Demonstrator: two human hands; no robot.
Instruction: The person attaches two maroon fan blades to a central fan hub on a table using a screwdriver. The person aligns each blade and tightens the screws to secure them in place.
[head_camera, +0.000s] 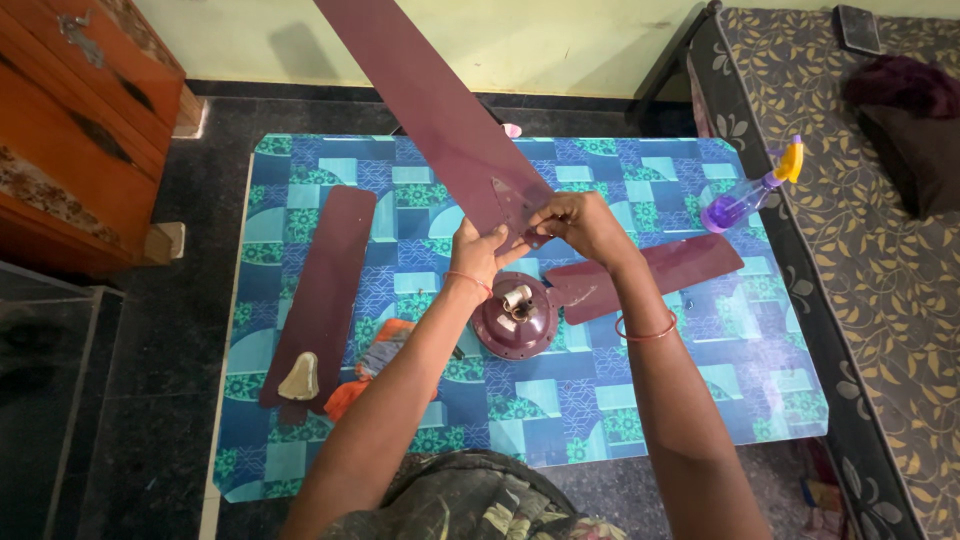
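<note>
I hold the raised blade (440, 110) at its inner end with both hands, directly above the motor hub (516, 318). My left hand (478, 252) is closed on the near edge of the blade end, which appears to steady it. My right hand (575, 222) has its fingers pinched together at the blade's metal bracket (512, 208); whether they hold a screw I cannot tell. The long blade slopes up and away toward the wall, so I judge the grip at the root carries its weight.

The hub sits on the table (300, 160), with a second blade (660, 272) extending from it to the right. A third blade (322, 290) lies flat, well apart on the left, its bracket end toward me. An orange cloth (375, 360) lies between it and the hub. A spray bottle (748, 200) rests near the right edge.

The table has a blue-green patterned cover and stands on a dark floor. Wooden furniture (80, 130) stands at left, a patterned bed (880, 300) at right.
</note>
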